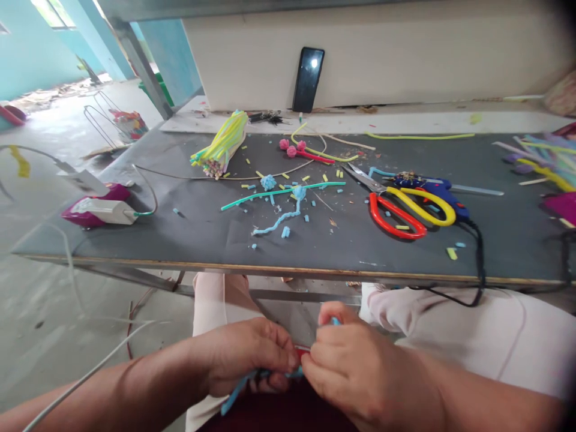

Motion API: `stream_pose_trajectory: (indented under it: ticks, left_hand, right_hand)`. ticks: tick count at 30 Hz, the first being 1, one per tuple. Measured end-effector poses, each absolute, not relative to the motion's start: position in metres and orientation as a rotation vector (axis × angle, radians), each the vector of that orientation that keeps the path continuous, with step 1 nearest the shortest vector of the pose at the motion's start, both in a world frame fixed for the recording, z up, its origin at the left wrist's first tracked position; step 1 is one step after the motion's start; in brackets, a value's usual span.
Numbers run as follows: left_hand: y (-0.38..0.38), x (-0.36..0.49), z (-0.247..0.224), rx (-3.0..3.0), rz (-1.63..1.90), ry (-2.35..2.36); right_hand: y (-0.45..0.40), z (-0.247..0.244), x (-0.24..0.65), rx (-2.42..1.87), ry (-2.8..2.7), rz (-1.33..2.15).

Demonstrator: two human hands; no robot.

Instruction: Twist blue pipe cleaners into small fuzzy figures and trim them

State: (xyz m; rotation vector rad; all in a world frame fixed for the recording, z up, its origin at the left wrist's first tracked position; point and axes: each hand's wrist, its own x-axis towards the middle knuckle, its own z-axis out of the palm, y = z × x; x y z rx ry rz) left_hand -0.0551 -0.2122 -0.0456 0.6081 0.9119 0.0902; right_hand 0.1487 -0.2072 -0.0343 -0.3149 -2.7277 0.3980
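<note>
Over my lap, my left hand (256, 354) is closed in a pinch on a light blue pipe cleaner (234, 393), whose loose end hangs to the lower left. Close against it, my right hand (360, 366) is curled round the same blue strand, and a bit of blue shows near its thumb. The fingers hide most of the strand between the hands. On the table ahead lie a blue pompom with a twisted stem (299, 195), a smaller blue pompom (268, 182), and a green pipe cleaner (283, 192). Small blue and yellow cut bits are scattered around them.
Scissors (398, 234) with red and yellow handles lie beside a blue glue gun (454, 198). A yellow pipe cleaner bundle (222, 144), pink pompoms (292, 147) and a leaning phone (308, 80) are farther back. White plugs (108, 211) and cables occupy the left end.
</note>
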Motion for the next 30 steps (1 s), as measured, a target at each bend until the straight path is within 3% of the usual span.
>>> stream_pose_trajectory:
  ticks: [2, 4, 8, 11, 13, 16, 21, 24, 27, 30]
  left_hand:
    - [-0.215, -0.055, -0.046, 0.552, 0.145, 0.888]
    - [-0.217, -0.054, -0.042, 0.707, 0.159, 0.948]
    - [-0.22, -0.052, -0.024, 1.422, 0.087, 1.178]
    - [-0.22, -0.051, -0.012, 1.977, 0.022, 1.01]
    - [-0.22, -0.052, -0.009, 2.206, -0.037, 0.842]
    - [-0.219, -0.052, -0.01, 2.314, -0.093, 0.794]
    - [-0.218, -0.051, -0.022, 1.845, -0.022, 1.124]
    - [-0.217, -0.05, -0.031, 1.337, 0.03, 1.169]
    - [-0.217, -0.05, -0.036, 0.955, 0.132, 0.982]
    - [-0.216, -0.05, -0.035, 0.929, 0.192, 0.921]
  right_hand:
    - [-0.208, -0.033, 0.152, -0.244, -2.708, 0.245]
    - [-0.208, -0.028, 0.152, -0.382, -2.72, 0.378]
    - [-0.196, -0.011, 0.146, -0.96, -2.701, 1.348]
    - [-0.185, -0.007, 0.138, -1.177, -2.303, 2.209]
    - [-0.184, -0.01, 0.134, -1.239, -2.086, 2.444]
    - [-0.19, -0.016, 0.131, -1.295, -2.24, 2.179]
    - [-0.206, -0.025, 0.137, -0.827, -2.804, 0.914]
    - [-0.211, -0.03, 0.145, -0.494, -2.876, 0.419]
    - [-0.211, -0.031, 0.149, -0.387, -2.899, 0.268]
    - [-0.206, -0.026, 0.149, -0.597, -2.846, 0.555]
